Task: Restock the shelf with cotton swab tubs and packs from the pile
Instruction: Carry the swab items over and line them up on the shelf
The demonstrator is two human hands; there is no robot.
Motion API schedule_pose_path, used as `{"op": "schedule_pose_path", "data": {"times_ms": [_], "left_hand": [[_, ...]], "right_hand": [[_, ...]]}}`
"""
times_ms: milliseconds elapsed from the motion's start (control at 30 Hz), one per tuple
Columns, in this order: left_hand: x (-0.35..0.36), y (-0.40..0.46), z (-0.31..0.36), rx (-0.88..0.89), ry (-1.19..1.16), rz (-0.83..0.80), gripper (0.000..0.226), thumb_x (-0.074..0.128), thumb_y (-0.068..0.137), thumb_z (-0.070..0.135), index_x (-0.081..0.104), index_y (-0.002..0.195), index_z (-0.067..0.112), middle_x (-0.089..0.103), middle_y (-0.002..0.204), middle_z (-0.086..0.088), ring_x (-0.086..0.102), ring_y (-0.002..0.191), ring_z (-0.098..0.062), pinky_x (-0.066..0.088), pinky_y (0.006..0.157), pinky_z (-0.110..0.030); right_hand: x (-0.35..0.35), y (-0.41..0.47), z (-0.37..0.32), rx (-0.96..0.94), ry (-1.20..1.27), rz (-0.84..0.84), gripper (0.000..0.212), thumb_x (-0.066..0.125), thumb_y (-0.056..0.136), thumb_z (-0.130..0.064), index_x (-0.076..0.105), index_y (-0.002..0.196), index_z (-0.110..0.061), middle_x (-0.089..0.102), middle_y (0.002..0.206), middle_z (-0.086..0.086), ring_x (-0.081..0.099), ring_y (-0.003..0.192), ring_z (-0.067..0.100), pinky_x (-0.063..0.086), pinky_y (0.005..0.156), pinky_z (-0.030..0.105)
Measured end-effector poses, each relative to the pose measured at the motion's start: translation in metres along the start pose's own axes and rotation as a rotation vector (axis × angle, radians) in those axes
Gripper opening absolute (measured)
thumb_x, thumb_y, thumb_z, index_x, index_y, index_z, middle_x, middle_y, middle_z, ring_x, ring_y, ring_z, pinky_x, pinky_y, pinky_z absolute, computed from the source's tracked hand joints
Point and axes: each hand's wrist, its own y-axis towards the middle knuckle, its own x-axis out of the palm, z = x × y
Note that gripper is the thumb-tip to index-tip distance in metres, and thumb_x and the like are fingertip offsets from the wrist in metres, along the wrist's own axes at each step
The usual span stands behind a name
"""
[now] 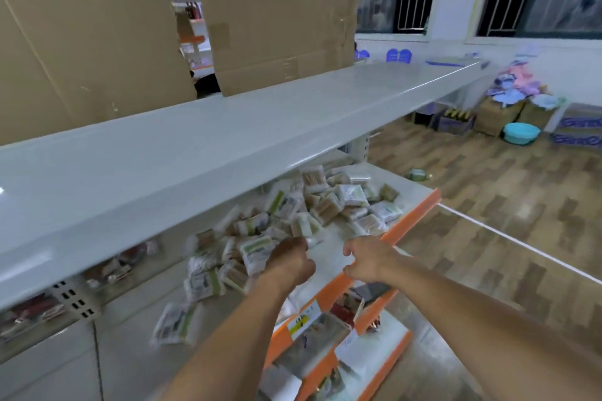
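Note:
A loose pile of cotton swab packs (325, 205) lies on the white shelf board with the orange front strip (417, 215), under the wide top shelf. One pack (177, 324) lies apart at the near left. My left hand (291, 262) reaches into the pile's near edge, its fingers curled around a small clear pack (312, 241) at its tip. My right hand (366, 262) hovers over the shelf's front edge, fingers loosely curled, with nothing seen in it. The picture is blurred by motion.
The grey top shelf (228, 146) overhangs the pile, with big cardboard sheets (277, 10) standing on it. Lower orange-edged shelves (325, 352) hold other goods. To the right are wooden floor, boxes (498, 114) and a teal basin (521, 133).

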Motion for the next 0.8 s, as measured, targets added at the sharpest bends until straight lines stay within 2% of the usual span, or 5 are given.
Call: {"op": "schedule_pose_path", "data": {"times_ms": [200,333,500,600,800], "left_hand": [[0.008,0.015,0.001,-0.122,-0.110,0.062,0.057,0.055,0.084,0.021,0.043,0.140,0.013,0.058,0.127,-0.012,0.061,0.109,-0.028,0.054,0.082,-0.035],[0.007,0.034,-0.003,-0.131,-0.120,0.107,0.063,0.057,0.083,0.021,0.039,0.143,0.016,0.053,0.135,-0.012,0.055,0.121,-0.029,0.050,0.087,-0.034],[-0.001,0.063,0.000,-0.081,-0.025,0.224,0.045,0.064,0.085,0.025,0.052,0.126,0.009,0.055,0.126,-0.014,0.055,0.116,-0.031,0.046,0.091,-0.039],[-0.007,0.075,-0.006,-0.012,0.059,0.230,0.057,0.065,0.085,0.020,0.046,0.137,0.010,0.051,0.137,-0.014,0.049,0.126,-0.031,0.042,0.102,-0.039],[-0.015,0.092,-0.007,0.223,0.312,0.064,0.080,0.071,0.084,0.030,0.030,0.152,0.019,0.034,0.156,-0.004,0.030,0.143,-0.026,0.031,0.115,-0.046]], "right_hand": [[-0.002,0.027,0.011,-0.047,0.051,-0.019,0.052,0.059,0.091,-0.034,0.045,0.140,-0.023,0.055,0.125,0.001,0.056,0.102,0.019,0.046,0.077,0.030],[-0.006,0.050,0.013,-0.061,0.079,-0.015,0.052,0.059,0.090,-0.030,0.047,0.139,-0.018,0.057,0.116,0.003,0.058,0.092,0.020,0.052,0.077,0.034],[-0.007,0.076,0.017,-0.052,0.080,-0.019,0.053,0.059,0.090,-0.033,0.047,0.139,-0.017,0.052,0.131,0.005,0.059,0.103,0.023,0.050,0.079,0.031],[-0.009,0.088,0.016,-0.032,0.066,-0.003,0.050,0.058,0.091,-0.039,0.053,0.134,-0.014,0.053,0.132,0.007,0.058,0.111,0.024,0.052,0.089,0.033],[-0.009,0.109,0.014,0.003,0.175,0.035,0.043,0.058,0.090,-0.043,0.060,0.117,-0.010,0.059,0.122,0.007,0.061,0.106,0.024,0.054,0.090,0.037]]}}
